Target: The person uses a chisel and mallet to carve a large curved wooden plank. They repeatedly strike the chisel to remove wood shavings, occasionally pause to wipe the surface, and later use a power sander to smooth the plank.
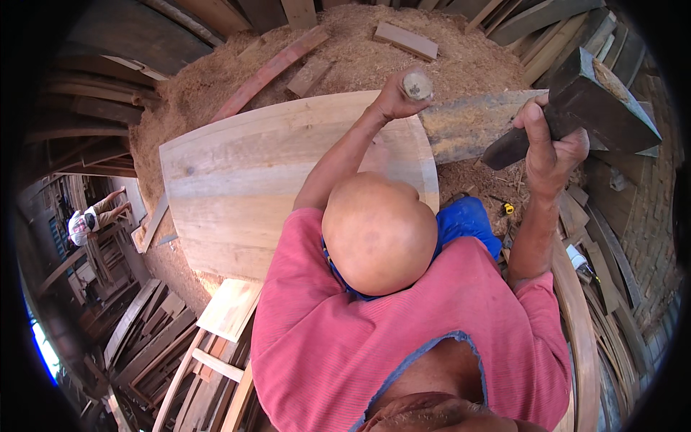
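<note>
My left hand (pixel 400 98) is closed around an upright tool with a round, pale wooden butt (pixel 417 86), seen end-on; it looks like a chisel, but its blade is hidden below the hand. Raised at the right, my right hand (pixel 551 147) grips a dark wooden mallet (pixel 601 104) by its handle, the big block head tilted to the upper right. A wide, pale wooden panel (pixel 237 191) with a curved edge lies under my left forearm. Its right end is close to my left hand. Whether the chisel touches the wood cannot be made out.
Sawdust and shavings (pixel 353 54) cover the floor ahead, with a reddish plank (pixel 270 72) and offcuts (pixel 406 40) on it. A weathered board (pixel 475 126) extends rightward past the panel. Stacked timber (pixel 151 335) lines the sides. Another person (pixel 83 225) is at the far left.
</note>
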The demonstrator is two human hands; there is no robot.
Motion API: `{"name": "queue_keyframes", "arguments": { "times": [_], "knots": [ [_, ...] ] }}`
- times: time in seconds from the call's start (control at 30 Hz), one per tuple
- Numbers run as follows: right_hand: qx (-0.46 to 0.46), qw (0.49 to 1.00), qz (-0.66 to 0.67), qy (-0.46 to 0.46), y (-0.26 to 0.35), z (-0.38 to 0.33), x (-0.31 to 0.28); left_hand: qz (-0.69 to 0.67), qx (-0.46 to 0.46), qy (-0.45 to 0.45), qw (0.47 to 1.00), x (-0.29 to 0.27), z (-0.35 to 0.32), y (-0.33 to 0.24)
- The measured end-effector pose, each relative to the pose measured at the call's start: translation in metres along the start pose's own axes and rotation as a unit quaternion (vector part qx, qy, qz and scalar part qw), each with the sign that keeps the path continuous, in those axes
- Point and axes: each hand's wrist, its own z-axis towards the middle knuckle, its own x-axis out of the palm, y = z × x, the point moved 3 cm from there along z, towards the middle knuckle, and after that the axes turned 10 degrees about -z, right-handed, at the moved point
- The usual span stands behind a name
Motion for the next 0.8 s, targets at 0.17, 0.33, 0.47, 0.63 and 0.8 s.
{"name": "queue_keyframes", "arguments": {
  "times": [0.17,0.33,0.47,0.63,0.8],
  "knots": [
    [-0.036,0.999,-0.004,-0.034,0.005,0.004,0.001,0.019,-0.006,-0.005,1.0,-0.004,-0.002,-0.001],
    [-0.113,0.984,-0.135,0.021,-0.024,-0.006,0.061,0.014,-0.005,-0.019,1.0,-0.006,-0.006,0.0],
    [0.025,0.864,-0.386,0.322,-0.06,-0.007,0.094,-0.005,0.051,-0.024,0.998,0.003,-0.004,-0.007],
    [-0.073,0.979,-0.152,0.116,0.004,0.017,0.071,0.006,0.015,-0.039,0.999,-0.014,-0.02,0.009],
    [-0.137,0.99,-0.04,0.002,0.023,0.009,0.064,0.019,0.017,-0.037,0.999,-0.009,-0.017,0.007]
  ]
}}
